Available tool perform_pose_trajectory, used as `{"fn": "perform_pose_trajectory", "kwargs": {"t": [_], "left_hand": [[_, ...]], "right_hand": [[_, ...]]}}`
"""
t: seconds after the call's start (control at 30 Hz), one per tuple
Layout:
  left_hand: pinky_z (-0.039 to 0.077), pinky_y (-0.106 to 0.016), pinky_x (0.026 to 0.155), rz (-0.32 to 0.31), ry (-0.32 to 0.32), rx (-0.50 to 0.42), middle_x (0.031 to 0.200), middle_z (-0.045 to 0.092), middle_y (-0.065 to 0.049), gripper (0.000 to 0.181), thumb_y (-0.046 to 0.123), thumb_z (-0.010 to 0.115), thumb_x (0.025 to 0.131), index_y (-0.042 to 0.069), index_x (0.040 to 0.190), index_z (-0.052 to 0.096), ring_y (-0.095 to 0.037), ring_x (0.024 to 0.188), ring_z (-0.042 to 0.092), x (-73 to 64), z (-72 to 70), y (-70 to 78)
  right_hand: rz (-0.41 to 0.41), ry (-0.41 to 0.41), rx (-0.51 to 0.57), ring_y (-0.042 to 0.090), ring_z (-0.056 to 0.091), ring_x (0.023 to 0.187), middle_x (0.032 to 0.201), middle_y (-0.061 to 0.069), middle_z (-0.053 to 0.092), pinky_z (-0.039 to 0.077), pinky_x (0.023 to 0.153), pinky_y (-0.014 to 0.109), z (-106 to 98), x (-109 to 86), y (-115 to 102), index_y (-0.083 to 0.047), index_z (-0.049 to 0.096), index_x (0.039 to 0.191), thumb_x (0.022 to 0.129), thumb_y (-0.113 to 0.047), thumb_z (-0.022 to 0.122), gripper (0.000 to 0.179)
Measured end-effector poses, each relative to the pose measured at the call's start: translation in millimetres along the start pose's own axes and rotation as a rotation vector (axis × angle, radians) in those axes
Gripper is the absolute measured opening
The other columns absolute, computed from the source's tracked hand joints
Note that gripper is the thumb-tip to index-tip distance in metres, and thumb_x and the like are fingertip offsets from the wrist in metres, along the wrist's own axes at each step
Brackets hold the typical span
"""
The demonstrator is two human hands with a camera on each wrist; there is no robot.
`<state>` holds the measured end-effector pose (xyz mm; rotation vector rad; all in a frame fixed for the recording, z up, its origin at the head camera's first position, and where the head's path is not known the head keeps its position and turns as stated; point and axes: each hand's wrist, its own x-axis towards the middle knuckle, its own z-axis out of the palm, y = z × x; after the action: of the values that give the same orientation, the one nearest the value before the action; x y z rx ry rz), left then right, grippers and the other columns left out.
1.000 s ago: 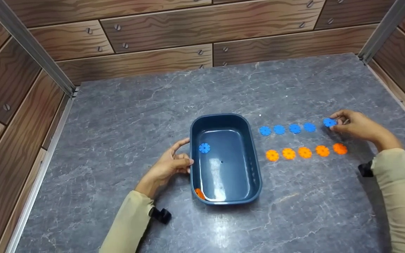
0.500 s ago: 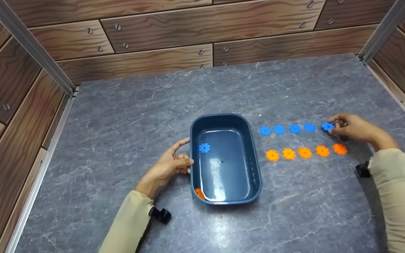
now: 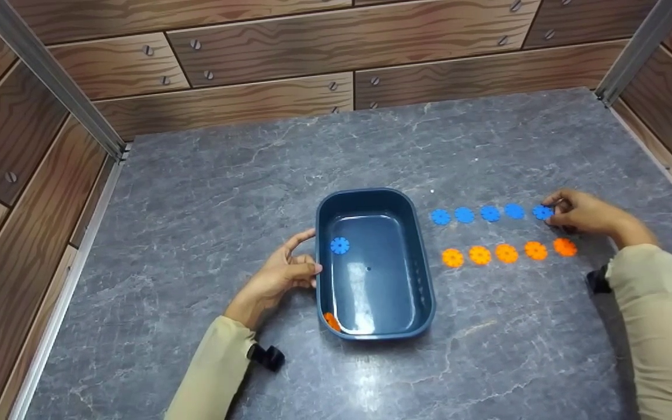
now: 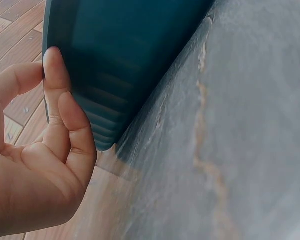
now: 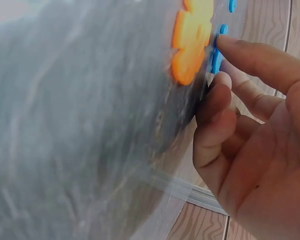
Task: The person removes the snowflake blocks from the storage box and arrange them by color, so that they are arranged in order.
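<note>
A dark blue plastic tub point(image 3: 377, 274) stands mid-table, and my left hand point(image 3: 282, 271) grips its left rim between thumb and fingers. In the left wrist view the fingertips point(image 4: 55, 65) press the tub's outer wall point(image 4: 105, 55). Inside lie a blue notched disc point(image 3: 340, 245) and an orange piece point(image 3: 331, 321) at the near left corner. My right hand point(image 3: 584, 211) pinches a blue notched disc point(image 3: 542, 212) at the right end of a row of blue discs point(image 3: 490, 213), low at the tabletop. A row of orange discs point(image 3: 506, 253) lies nearer to me.
The grey marbled table point(image 3: 225, 192) carries everything. Wood-patterned walls point(image 3: 266, 64) enclose its back and sides, with metal corner posts point(image 3: 633, 46) at the back corners. A black band point(image 3: 266, 357) sits on each wrist.
My right hand has lowered the blue disc and shifted it slightly left, into line with the other blue discs. My left hand and the tub have stayed still.
</note>
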<state>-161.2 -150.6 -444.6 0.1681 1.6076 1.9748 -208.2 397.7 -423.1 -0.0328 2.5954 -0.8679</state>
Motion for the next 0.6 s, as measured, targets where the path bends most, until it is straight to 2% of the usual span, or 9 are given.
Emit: {"fn": "perform_pose_trajectory", "kwargs": {"t": [0.6], "left_hand": [[0.053, -0.024, 0.061, -0.008, 0.011, 0.004, 0.068, 0.06, 0.003, 0.079, -0.005, 0.06, 0.084, 0.01, 0.151, 0.022, -0.011, 0.056, 0.059, -0.5, 0.7, 0.9]], "right_hand": [[-0.007, 0.005, 0.009, 0.006, 0.045, 0.062, 0.083, 0.001, 0.048, 0.041, 0.056, 0.023, -0.1, 0.6, 2.0, 0.011, 0.037, 0.131, 0.095, -0.01, 0.055, 0.046]]}}
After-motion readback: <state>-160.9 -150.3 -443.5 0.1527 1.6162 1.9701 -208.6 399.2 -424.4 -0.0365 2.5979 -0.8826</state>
